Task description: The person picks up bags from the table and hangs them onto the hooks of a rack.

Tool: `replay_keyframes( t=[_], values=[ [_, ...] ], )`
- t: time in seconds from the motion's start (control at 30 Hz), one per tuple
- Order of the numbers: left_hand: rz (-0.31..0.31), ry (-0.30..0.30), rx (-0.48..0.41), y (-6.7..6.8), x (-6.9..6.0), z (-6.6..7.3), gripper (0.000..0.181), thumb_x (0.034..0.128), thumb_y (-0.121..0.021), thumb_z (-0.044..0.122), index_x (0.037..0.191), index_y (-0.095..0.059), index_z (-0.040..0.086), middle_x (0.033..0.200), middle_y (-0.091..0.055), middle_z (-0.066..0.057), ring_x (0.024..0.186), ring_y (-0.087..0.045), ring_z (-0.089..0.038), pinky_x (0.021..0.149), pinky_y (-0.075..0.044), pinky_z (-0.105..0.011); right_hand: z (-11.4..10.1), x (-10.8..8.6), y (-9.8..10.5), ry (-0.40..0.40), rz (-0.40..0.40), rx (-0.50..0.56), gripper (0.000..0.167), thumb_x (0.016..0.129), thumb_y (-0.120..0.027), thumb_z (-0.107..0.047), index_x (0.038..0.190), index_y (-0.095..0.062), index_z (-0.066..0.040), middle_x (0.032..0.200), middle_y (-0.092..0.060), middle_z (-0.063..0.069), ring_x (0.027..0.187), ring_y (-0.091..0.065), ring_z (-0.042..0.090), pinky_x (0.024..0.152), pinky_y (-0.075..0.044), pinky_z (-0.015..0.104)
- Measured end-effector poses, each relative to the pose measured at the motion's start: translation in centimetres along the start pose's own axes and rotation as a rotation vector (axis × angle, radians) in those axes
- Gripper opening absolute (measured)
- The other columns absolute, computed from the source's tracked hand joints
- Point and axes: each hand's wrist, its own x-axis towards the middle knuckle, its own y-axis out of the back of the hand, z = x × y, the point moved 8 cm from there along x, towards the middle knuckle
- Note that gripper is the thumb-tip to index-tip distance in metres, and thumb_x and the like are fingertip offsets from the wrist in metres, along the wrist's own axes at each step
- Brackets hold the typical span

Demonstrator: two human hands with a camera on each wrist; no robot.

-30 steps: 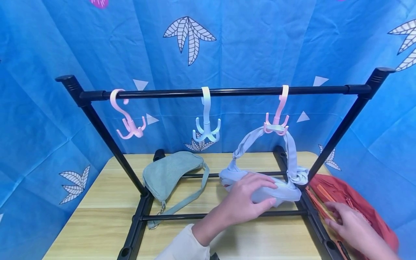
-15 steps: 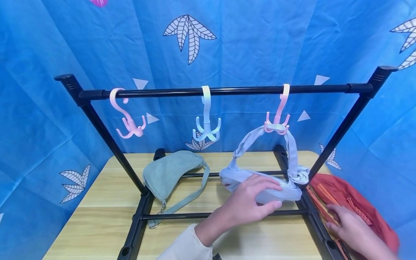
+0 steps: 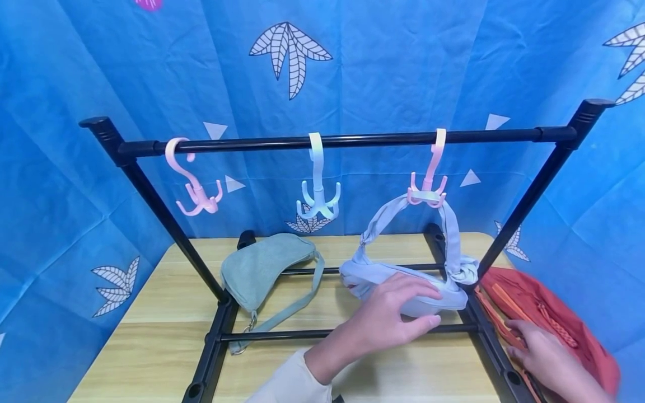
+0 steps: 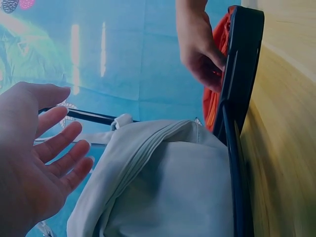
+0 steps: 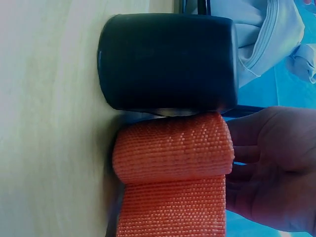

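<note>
The pale blue bag (image 3: 443,303) hangs by its knotted strap from the pink hook (image 3: 433,167) toward the right end of the rack's top bar (image 3: 378,142), its body low between the rack's two sides, tilted and seen above the table (image 3: 146,341). The left hand (image 3: 388,314) reaches in from the lower middle, its forearm slanting up and to the right out of a white sleeve (image 3: 297,383). Its back is turned up to the head camera, and the thumb stretches to the right, well apart from the fingers. The left wrist view shows those fingers loosely bent and slightly spread, with nothing held between them; they are just beside the bag's zipped edge, with a gap showing.

The right hand (image 3: 544,350) comes in from the lower right corner, its wrist angled up and to the left, its thumb and fingers bent toward the near side of the red bag (image 3: 546,316). That bag lies just outside the rack's right foot (image 3: 491,336). From the right wrist, the fingers run behind a folded orange strap (image 5: 173,150), which hides their tips, so I cannot tell whether they grip it or only rest against it.
</note>
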Motion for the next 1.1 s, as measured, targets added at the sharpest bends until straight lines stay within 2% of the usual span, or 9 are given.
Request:
replay_keyframes(
  t=[0.1, 0.33, 0.6, 0.73, 0.8, 0.97, 1.1],
  values=[
    [-0.010, 0.004, -0.009, -0.2, 0.1, 0.0, 0.032, 0.0980, -0.072, 0.032, 0.129, -0.070, 0.023, 0.131, -0.071, 0.011, 0.131, -0.057, -0.001, 0.112, -0.045, -0.019, 0.2, 0.0, -0.1, 0.000, 0.001, 0.001, 0.054, 0.086, -0.081, -0.014, 0.126, -0.058, 0.014, 0.105, -0.069, 0.026, 0.091, -0.065, 0.033, 0.079, -0.057, 0.060],
    [-0.028, 0.011, -0.006, -0.9, 0.2, 0.1, 0.033, 0.0980, -0.072, 0.033, 0.129, -0.070, 0.023, 0.131, -0.071, 0.012, 0.130, -0.057, 0.000, 0.111, -0.043, -0.017, 0.1, 0.1, 0.1, 0.028, 0.075, -0.011, 0.044, 0.083, -0.079, -0.005, 0.119, -0.062, 0.013, 0.102, -0.071, 0.025, 0.088, -0.067, 0.033, 0.078, -0.058, 0.060],
    [-0.073, 0.023, 0.005, -2.0, 0.4, 0.1, 0.034, 0.0989, -0.071, 0.037, 0.130, -0.069, 0.024, 0.133, -0.070, 0.013, 0.133, -0.055, 0.001, 0.113, -0.040, -0.014, 0.0, 0.0, 0.1, 0.026, 0.087, -0.034, 0.030, 0.085, -0.074, -0.001, 0.111, -0.066, 0.011, 0.083, -0.067, 0.007, 0.076, -0.061, 0.025, 0.068, -0.055, 0.047],
    [-0.097, 0.021, 0.010, -2.5, 0.5, 0.3, 0.033, 0.0996, -0.070, 0.038, 0.130, -0.069, 0.025, 0.134, -0.069, 0.014, 0.134, -0.055, 0.002, 0.115, -0.040, -0.015, 0.2, 0.0, 0.0, 0.004, 0.068, -0.034, 0.028, 0.085, -0.073, 0.000, 0.110, -0.068, 0.011, 0.079, -0.065, 0.005, 0.074, -0.059, 0.025, 0.066, -0.054, 0.045],
    [-0.103, 0.016, 0.013, -2.6, 0.6, 0.4, 0.032, 0.0997, -0.069, 0.038, 0.130, -0.069, 0.026, 0.134, -0.069, 0.014, 0.134, -0.055, 0.003, 0.115, -0.039, -0.015, 0.2, 0.0, 0.1, -0.006, 0.064, -0.031, 0.028, 0.085, -0.072, 0.000, 0.110, -0.068, 0.012, 0.080, -0.067, 0.007, 0.074, -0.060, 0.025, 0.067, -0.056, 0.048],
    [-0.113, 0.007, 0.013, -3.0, 0.7, 0.6, 0.032, 0.1000, -0.069, 0.037, 0.129, -0.070, 0.025, 0.134, -0.070, 0.012, 0.135, -0.055, 0.002, 0.116, -0.037, -0.014, 0.0, -0.2, 0.5, 0.019, 0.114, -0.021, 0.024, 0.085, -0.070, 0.002, 0.106, -0.069, 0.013, 0.083, -0.070, 0.013, 0.075, -0.064, 0.026, 0.073, -0.059, 0.056],
    [-0.128, 0.003, 0.011, -3.3, 0.8, 0.6, 0.032, 0.1007, -0.068, 0.036, 0.131, -0.069, 0.025, 0.135, -0.069, 0.011, 0.135, -0.054, 0.002, 0.116, -0.037, -0.014, -0.1, -0.4, 0.8, 0.040, 0.150, -0.013, 0.020, 0.085, -0.068, 0.003, 0.103, -0.069, 0.013, 0.082, -0.071, 0.013, 0.073, -0.064, 0.026, 0.073, -0.058, 0.056]
  ],
)
